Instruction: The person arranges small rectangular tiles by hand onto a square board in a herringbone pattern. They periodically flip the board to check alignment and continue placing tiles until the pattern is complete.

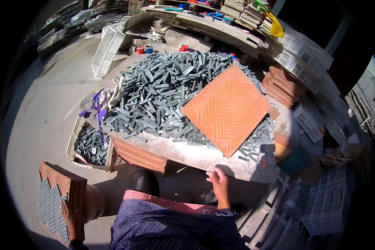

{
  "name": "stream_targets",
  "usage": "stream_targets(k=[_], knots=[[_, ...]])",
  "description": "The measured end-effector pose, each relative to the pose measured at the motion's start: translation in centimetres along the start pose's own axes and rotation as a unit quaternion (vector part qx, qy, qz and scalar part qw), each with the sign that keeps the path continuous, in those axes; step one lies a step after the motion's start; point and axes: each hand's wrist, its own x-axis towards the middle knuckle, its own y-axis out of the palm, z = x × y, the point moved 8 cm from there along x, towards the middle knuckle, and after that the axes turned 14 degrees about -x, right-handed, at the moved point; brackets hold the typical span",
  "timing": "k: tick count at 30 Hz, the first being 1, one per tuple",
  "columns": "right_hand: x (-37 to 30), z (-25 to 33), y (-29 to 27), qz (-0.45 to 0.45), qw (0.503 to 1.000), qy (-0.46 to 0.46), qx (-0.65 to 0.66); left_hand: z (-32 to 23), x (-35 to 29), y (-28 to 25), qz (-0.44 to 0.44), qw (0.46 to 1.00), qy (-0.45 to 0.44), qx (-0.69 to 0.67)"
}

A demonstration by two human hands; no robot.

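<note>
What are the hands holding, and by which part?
The left hand rests along the right edge of the orange tray with grey tiles; whether it grips cannot be told. The right hand appears empty.

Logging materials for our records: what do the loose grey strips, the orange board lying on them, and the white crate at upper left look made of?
Grey strips: probably cut stone or ceramic, mostly matte; mottled grey, straight edges.
Orange board: perhaps moulded plastic or rubber, low sheen; even colour, repeating zigzag relief.
White crate: likely plastic, smooth; thin walls with regular slots.
</note>
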Motion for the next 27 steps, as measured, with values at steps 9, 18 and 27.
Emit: stream_targets(k=[9, 18, 27], knots=[[12.5, -3.3, -12.5, -0.264, 0.963, 0.037, 0.038, -5.6, -0.7, -2.0, -0.179, 0.977, 0.112, -0.005], [8.0, 7.9, -11.5, -0.157, 0.947, 0.03, 0.279, -16.2, -1.1, -8.4, -0.239, 0.915, 0.203, -0.252], [-12.1, 3.1, -10.7, -0.021, 0.985, 0.002, 0.17, -32.7, -3.8, 0.2, 0.398, 0.595, -0.013, -0.698]])
